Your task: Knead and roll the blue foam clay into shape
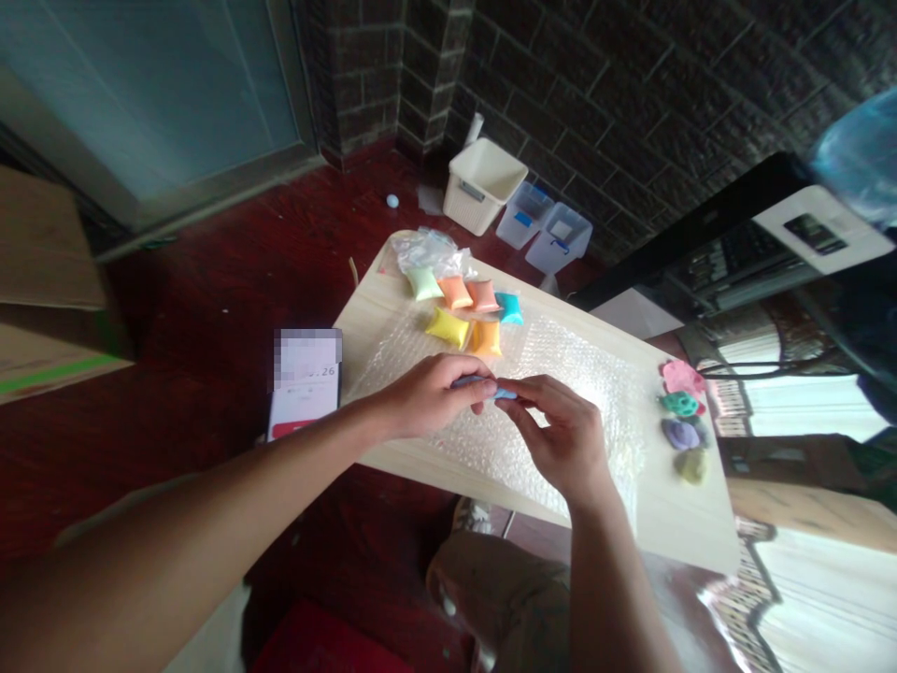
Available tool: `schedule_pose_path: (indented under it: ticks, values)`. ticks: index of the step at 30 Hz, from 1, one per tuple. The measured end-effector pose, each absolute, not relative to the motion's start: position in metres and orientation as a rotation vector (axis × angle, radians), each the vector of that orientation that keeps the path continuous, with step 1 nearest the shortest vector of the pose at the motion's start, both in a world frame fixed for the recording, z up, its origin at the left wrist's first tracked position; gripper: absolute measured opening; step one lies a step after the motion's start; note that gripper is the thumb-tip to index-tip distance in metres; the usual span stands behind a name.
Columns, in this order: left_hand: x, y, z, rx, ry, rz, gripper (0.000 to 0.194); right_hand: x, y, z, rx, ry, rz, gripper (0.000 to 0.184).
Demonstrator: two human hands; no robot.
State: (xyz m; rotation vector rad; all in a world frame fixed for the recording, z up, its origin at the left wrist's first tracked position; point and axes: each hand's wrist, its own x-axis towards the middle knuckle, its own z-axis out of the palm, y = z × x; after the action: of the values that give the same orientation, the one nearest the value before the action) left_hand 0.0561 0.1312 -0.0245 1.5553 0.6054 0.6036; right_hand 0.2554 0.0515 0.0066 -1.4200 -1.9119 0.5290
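A small strip of blue modelling clay (pixel 503 393) is pinched between my two hands above the table. My left hand (pixel 445 391) wraps its fingers and thumb around one end. The fingertips of my right hand (pixel 561 425) grip the other end. Below them, bubble wrap (pixel 476 449) covers the middle of the pale wooden table (pixel 665 523). Just beyond my hands lie several small packets of clay, among them a yellow packet (pixel 447 327), an orange packet (pixel 486 338) and a teal packet (pixel 510 307).
Shaped clay pieces, including a pink one (pixel 682 377) and a purple one (pixel 679 433), sit near the table's right end. Crumpled clear plastic (pixel 429 250) lies at the far left corner. A phone (pixel 305 397) is by the left edge. Bins (pixel 483 182) stand on the floor behind.
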Motion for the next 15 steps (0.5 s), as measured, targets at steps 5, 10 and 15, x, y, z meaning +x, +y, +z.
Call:
schedule_pose_path:
  ticks: [5,10,15]
  values:
    - [0.0576,0.131,-0.0262,1.471,0.571,0.563,0.024,0.2583,0.0499,0.0017,-1.464,-1.801,0.636,0.037]
    - [0.059,0.1319,-0.0311,1.543,0.59,0.626,0.025,0.2575,0.0495,-0.0021,-1.423,-1.681,0.801,0.025]
    - [0.0579,0.1292,-0.0286,1.633,0.596,0.709,0.021,0.254,0.0524,-0.0026,-1.429,-1.424,0.95,0.012]
